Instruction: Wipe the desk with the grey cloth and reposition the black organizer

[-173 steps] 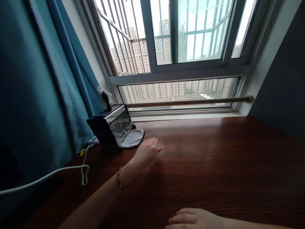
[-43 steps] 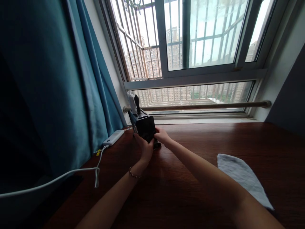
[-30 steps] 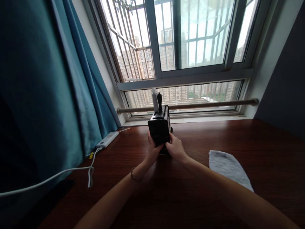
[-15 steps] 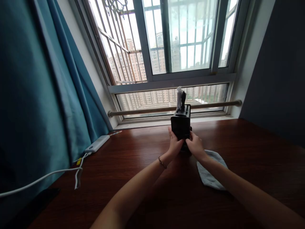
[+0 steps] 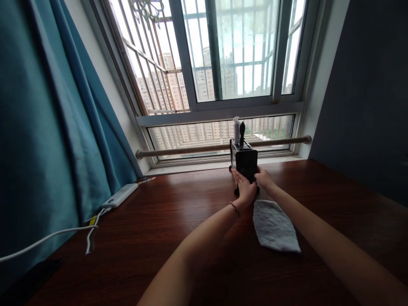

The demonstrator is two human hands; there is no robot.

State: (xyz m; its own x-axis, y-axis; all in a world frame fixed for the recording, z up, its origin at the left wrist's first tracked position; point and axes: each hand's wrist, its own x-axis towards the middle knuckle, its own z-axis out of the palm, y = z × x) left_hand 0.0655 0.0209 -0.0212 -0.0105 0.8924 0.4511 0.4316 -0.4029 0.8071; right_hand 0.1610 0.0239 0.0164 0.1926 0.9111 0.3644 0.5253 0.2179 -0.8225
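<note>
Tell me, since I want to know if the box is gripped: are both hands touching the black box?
Touching. The head view shows the left hand and right hand pressed against the near face of the black box.

The black box (image 5: 245,163) I hold looks like smooth, glossy plastic, set on a dark wooden desk (image 5: 178,221) with a polished, faintly shiny grain. The grey cloth (image 5: 274,225) at lower right of centre is matt and quilted-rough. At left hang soft matt teal fabric curtains (image 5: 47,127), beside a smooth white plastic power bank (image 5: 120,195).
</note>
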